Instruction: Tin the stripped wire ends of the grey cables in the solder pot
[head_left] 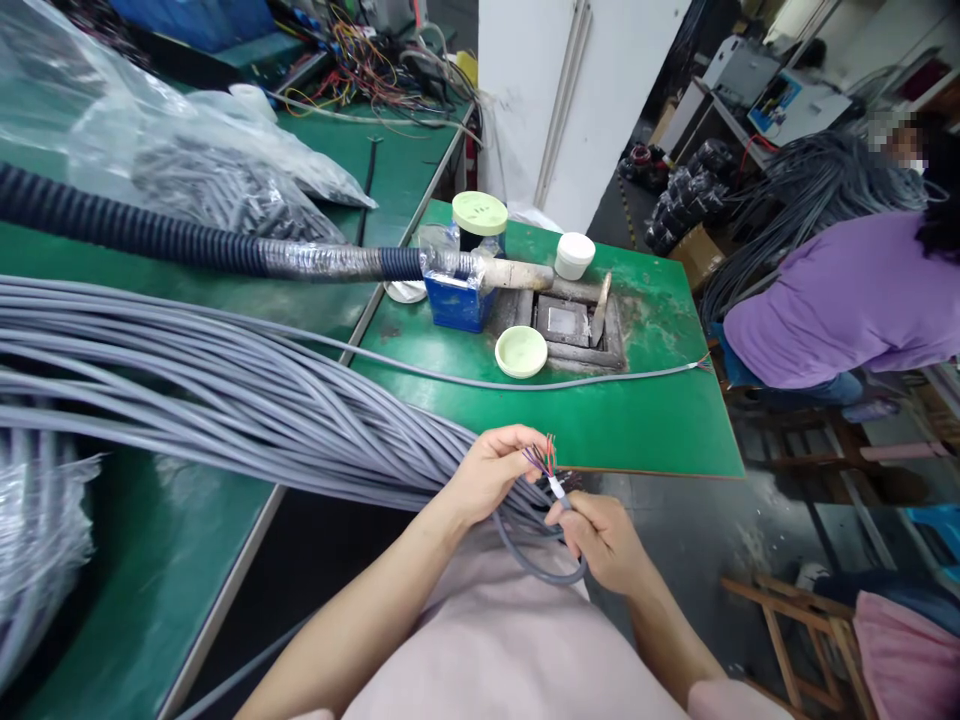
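A grey cable (541, 574) loops up in front of my body, its white-wrapped end splitting into thin red, purple and dark wires (541, 457). My right hand (602, 540) is closed round the cable just below the white wrap. The fingers of my left hand (501, 470) pinch the thin wires at the tip. A thick bundle of grey cables (300, 400) runs from the left to just behind my hands. One single cable (487, 384) lies across the green bench (637, 430), its bare wires at the right edge.
On the bench stand a solder pot (568, 322) with a scraper, a pale green dish (521, 352), a white tub (574, 256) and a blue box (459, 303) under a black hose (187, 245). A person in purple (847, 290) sits at the right.
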